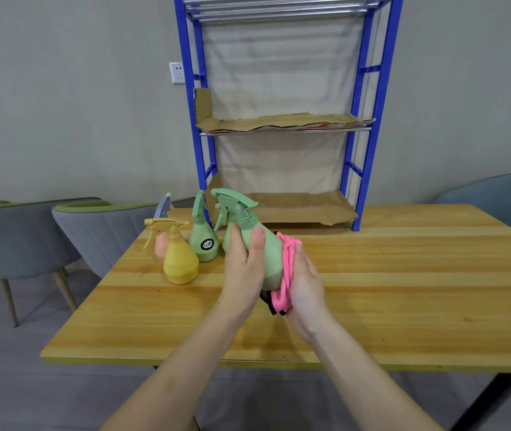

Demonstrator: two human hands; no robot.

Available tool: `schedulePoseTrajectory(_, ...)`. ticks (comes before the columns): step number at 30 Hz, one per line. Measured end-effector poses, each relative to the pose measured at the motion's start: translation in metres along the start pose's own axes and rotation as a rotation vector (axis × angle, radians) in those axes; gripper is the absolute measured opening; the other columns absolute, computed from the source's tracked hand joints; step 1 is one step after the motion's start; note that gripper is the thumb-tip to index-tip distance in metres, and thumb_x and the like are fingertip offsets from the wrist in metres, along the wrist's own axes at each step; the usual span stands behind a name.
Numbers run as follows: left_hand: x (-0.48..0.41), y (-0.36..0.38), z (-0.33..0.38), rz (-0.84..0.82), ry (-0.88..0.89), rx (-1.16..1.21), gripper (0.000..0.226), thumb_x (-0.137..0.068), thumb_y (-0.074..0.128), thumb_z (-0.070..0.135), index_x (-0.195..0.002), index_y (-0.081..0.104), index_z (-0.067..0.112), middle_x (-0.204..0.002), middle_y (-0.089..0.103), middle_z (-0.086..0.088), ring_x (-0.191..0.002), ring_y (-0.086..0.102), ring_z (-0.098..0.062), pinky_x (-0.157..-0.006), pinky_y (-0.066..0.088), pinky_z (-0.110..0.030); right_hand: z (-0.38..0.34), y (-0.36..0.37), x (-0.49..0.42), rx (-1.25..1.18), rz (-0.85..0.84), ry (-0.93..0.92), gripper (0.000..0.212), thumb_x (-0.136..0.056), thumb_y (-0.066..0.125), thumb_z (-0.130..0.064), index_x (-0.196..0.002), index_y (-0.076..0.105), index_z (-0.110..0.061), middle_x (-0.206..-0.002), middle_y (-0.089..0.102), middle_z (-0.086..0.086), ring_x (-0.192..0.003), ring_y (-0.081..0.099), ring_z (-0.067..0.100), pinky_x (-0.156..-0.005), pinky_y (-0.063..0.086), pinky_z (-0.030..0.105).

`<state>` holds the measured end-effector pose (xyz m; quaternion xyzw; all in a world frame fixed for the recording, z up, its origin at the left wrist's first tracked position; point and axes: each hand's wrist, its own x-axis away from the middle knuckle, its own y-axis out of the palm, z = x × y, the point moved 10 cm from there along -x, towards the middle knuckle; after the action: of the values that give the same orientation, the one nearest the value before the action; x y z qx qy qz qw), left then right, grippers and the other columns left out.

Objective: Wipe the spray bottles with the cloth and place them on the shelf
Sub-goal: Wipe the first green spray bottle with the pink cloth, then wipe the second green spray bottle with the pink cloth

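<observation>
My left hand (241,275) grips the green spray bottle (273,262) just above the bench (388,290), fingers and thumb curled round its body. My right hand (307,290) holds the pink cloth (288,262) against the bottle's right side, fingers curved round it. The yellow bottle (180,259), second green bottle (203,241) and pink bottle (161,245) stand to the left, and the blue shelf (279,122) stands behind.

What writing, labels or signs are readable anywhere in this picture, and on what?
"Q": round black label on the standing green bottle; the smaller marks beside it are too blurred to read.
Red print on the cardboard on the middle shelf: too small to read.
Held green bottle, yellow bottle, pink cloth: no writing shows.
</observation>
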<state>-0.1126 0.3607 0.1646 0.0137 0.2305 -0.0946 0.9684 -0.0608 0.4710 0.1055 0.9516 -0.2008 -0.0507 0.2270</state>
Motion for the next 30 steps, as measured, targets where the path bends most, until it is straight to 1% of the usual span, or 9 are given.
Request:
schedulePoseTrajectory(4, -0.002, 0.001, -0.004, 0.028, -0.030, 0.024, 0.014, -0.108, 0.048, 0.046, -0.122, 0.052, 0.044, -0.119, 0.066, 0.015, -0.111, 0.064, -0.001, -0.096, 0.051, -0.026, -0.001, -0.001, 0.005, 0.140, -0.021, -0.084, 0.034, -0.113, 0.034, -0.046, -0.131, 0.062, -0.045, -0.119, 0.077, -0.006, -0.103, 0.077, 0.017, -0.099, 0.058, 0.058)
schedulePoseTrajectory(6, -0.005, 0.004, -0.006, 0.024, -0.026, 0.013, 0.024, -0.106, 0.048, 0.052, -0.126, 0.053, 0.039, -0.120, 0.066, 0.012, -0.113, 0.064, -0.006, -0.100, 0.053, -0.036, -0.005, -0.004, 0.008, 0.215, -0.050, -0.147, 0.036, -0.113, 0.035, -0.043, -0.142, 0.056, -0.041, -0.128, 0.074, -0.004, -0.110, 0.075, 0.016, -0.096, 0.062, 0.052)
schedulePoseTrajectory(9, -0.009, 0.017, -0.009, -0.018, -0.045, 0.019, 0.034, -0.109, 0.047, 0.045, -0.140, 0.048, 0.032, -0.128, 0.063, 0.012, -0.120, 0.061, -0.005, -0.105, 0.050, -0.034, -0.018, -0.015, 0.004, 0.331, -0.055, -0.241, 0.040, -0.114, 0.037, -0.036, -0.151, 0.052, -0.033, -0.131, 0.073, -0.005, -0.118, 0.071, 0.016, -0.099, 0.060, 0.050)
schedulePoseTrajectory(13, -0.015, 0.049, -0.014, -0.137, -0.108, -0.008, 0.024, -0.103, 0.046, 0.037, -0.112, 0.047, 0.059, -0.126, 0.058, 0.010, -0.121, 0.056, -0.011, -0.105, 0.046, -0.033, -0.042, -0.045, -0.007, 0.494, 0.021, -0.326, 0.039, -0.114, 0.040, -0.033, -0.150, 0.056, -0.033, -0.124, 0.075, -0.010, -0.116, 0.069, 0.010, -0.103, 0.057, 0.047)
schedulePoseTrajectory(16, -0.021, 0.073, -0.021, -0.217, -0.074, -0.092, 0.019, -0.105, 0.050, 0.040, -0.123, 0.052, 0.043, -0.127, 0.052, 0.006, -0.124, 0.049, -0.006, -0.109, 0.040, -0.034, -0.060, -0.070, -0.015, 0.594, 0.052, -0.380, 0.036, -0.114, 0.045, -0.025, -0.145, 0.060, -0.036, -0.113, 0.076, -0.011, -0.105, 0.070, 0.011, -0.094, 0.057, 0.037)
schedulePoseTrajectory(19, -0.027, 0.100, -0.041, -0.261, -0.078, -0.153, 0.039, -0.106, 0.056, 0.040, -0.141, 0.053, 0.024, -0.129, 0.053, 0.005, -0.125, 0.052, -0.009, -0.112, 0.041, -0.036, -0.073, -0.097, -0.022, 0.606, 0.094, -0.412, 0.034, -0.112, 0.049, -0.018, -0.140, 0.065, -0.029, -0.117, 0.075, -0.016, -0.108, 0.070, 0.004, -0.092, 0.055, 0.026)
schedulePoseTrajectory(23, -0.038, 0.138, -0.066, -0.248, -0.106, -0.225, 0.047, -0.104, 0.060, 0.040, -0.145, 0.054, 0.017, -0.133, 0.055, 0.001, -0.128, 0.052, -0.016, -0.116, 0.039, -0.038, -0.087, -0.146, -0.030, 0.601, 0.265, -0.433, 0.021, -0.109, 0.053, -0.018, -0.126, 0.064, -0.025, -0.115, 0.072, -0.016, -0.105, 0.066, -0.002, -0.087, 0.049, 0.020)
schedulePoseTrajectory(27, -0.055, 0.174, -0.086, -0.239, -0.116, -0.289, 0.052, -0.102, 0.064, 0.034, -0.148, 0.052, 0.012, -0.134, 0.054, 0.000, -0.127, 0.051, -0.014, -0.111, 0.037, -0.027, -0.098, -0.187, -0.039, 0.605, 0.365, -0.418, 0.009, -0.108, 0.056, -0.024, -0.117, 0.059, -0.025, -0.108, 0.068, -0.012, -0.094, 0.062, -0.006, -0.076, 0.045, 0.014)
schedulePoseTrajectory(30, -0.067, 0.205, -0.101, -0.254, -0.116, -0.308, 0.048, -0.100, 0.068, 0.033, -0.143, 0.058, 0.014, -0.129, 0.058, -0.001, -0.125, 0.055, -0.019, -0.109, 0.043, -0.034, -0.106, -0.209, -0.047, 0.593, 0.406, -0.459, 0.008, -0.107, 0.057, -0.021, -0.112, 0.063, -0.024, -0.102, 0.070, -0.012, -0.090, 0.063, -0.002, -0.075, 0.045, 0.013)
